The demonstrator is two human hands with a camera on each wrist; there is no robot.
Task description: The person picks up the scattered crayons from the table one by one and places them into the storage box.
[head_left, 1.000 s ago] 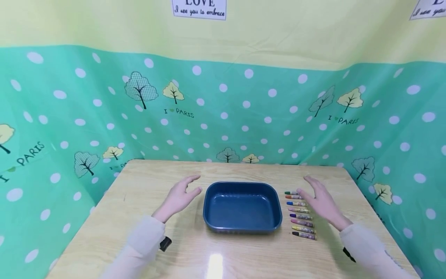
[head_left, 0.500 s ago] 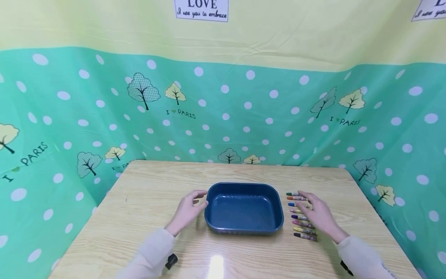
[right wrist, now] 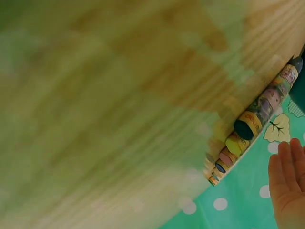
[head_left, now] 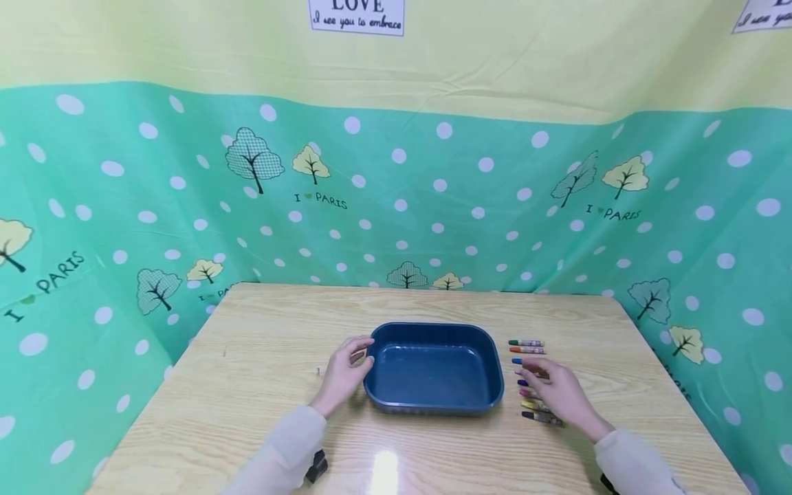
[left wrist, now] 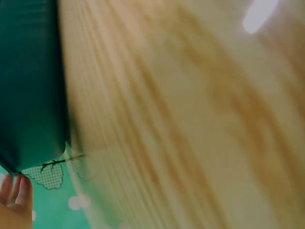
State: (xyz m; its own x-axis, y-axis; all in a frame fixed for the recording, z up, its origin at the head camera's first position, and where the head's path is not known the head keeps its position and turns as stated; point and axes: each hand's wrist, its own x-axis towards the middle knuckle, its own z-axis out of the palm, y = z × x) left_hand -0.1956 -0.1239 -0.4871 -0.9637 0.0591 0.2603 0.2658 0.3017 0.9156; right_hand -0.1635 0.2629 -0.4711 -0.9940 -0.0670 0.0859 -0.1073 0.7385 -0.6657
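A dark blue rectangular tub (head_left: 433,405) stands on the table in the head view. My left hand (head_left: 344,375) is at its left side, fingertips right at the rim. The left wrist view shows those fingers (left wrist: 21,191) extended beside the tub's wall (left wrist: 31,86). To the tub's right, several wrapped crayons lie in a column, from a green crayon (head_left: 526,342) at the far end to a black crayon (head_left: 542,418) nearest me. My right hand (head_left: 559,392) hovers over the middle ones with fingers loosely bent, partly hiding the blue crayon (head_left: 516,361) and those just below it.
The wooden table (head_left: 260,357) ends at the back against a green and yellow curtain (head_left: 396,206) printed with trees and dots. An orange crayon (head_left: 527,350) lies beside the green one. Black wrist straps (head_left: 317,466) show under the sleeves.
My left hand has moved right, up to the tub's left rim. My right hand has come down and toward me, over the middle crayons, its fingers bending more. The tub has stayed put.
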